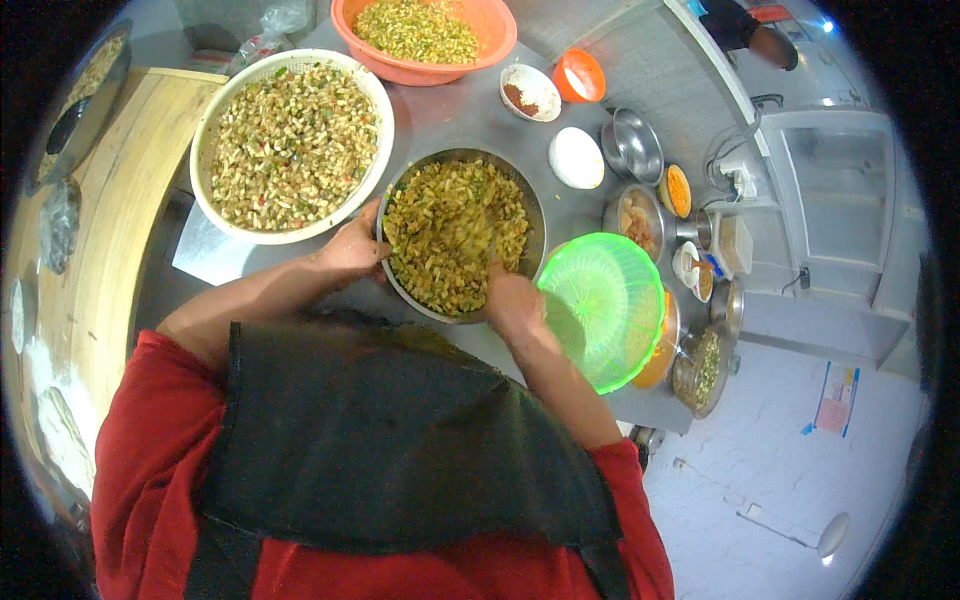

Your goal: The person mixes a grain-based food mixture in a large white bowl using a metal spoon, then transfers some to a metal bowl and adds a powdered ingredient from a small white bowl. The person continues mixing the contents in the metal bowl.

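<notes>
A round steel bowl (535, 225) stands before me on the metal worktop, filled with a chopped, yellow-green food mixture (442, 225). My left hand (356, 244) grips the bowl's left rim, its thumb over the edge. At the lower right of the bowl, my right hand (516, 300) has its fingers curled at the mixture. The mixture beside it is blurred, and whether these fingers hold a utensil cannot be made out. A cream plastic colander (201, 176) of diced pale filling is close to my left hand. To the right of my right hand rests a bright green mesh basket (600, 300).
An orange basin (349, 41) of chopped food stands at the far side. Small white bowls (576, 157), a steel bowl (634, 142) and several ingredient containers line the right. A wooden board (112, 225) flanks me on the left. A person (739, 30) is beyond the partition.
</notes>
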Action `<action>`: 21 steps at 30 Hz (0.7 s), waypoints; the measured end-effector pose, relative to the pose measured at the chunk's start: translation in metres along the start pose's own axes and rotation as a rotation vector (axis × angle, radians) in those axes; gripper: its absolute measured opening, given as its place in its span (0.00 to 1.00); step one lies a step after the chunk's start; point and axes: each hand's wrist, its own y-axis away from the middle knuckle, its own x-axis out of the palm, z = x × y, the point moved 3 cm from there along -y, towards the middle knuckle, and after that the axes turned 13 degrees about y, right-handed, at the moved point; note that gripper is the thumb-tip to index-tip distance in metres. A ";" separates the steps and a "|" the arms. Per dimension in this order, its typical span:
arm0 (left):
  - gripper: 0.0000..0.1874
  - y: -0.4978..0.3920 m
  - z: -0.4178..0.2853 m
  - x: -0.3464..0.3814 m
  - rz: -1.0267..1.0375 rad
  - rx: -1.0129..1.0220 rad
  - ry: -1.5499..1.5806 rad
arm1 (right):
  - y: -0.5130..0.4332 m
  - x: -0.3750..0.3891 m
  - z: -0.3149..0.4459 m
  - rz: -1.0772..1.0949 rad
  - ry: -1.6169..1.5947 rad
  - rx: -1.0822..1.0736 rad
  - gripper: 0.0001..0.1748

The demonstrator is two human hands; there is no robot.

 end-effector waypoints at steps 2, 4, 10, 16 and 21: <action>0.36 0.001 -0.002 0.000 -0.037 0.061 0.035 | 0.009 0.005 0.001 0.098 0.018 -0.173 0.21; 0.36 0.001 -0.003 0.000 -0.014 0.040 0.034 | 0.017 0.006 -0.021 0.028 -0.052 -0.091 0.20; 0.35 0.003 -0.007 0.004 -0.035 0.029 -0.003 | 0.016 0.041 -0.021 -0.171 -0.337 -0.084 0.19; 0.34 0.007 -0.012 0.007 -0.033 0.019 0.042 | 0.007 0.074 0.003 0.454 -1.967 0.068 0.27; 0.34 0.003 -0.006 0.003 0.010 0.013 0.026 | 0.015 0.036 -0.035 0.557 -1.986 -0.050 0.27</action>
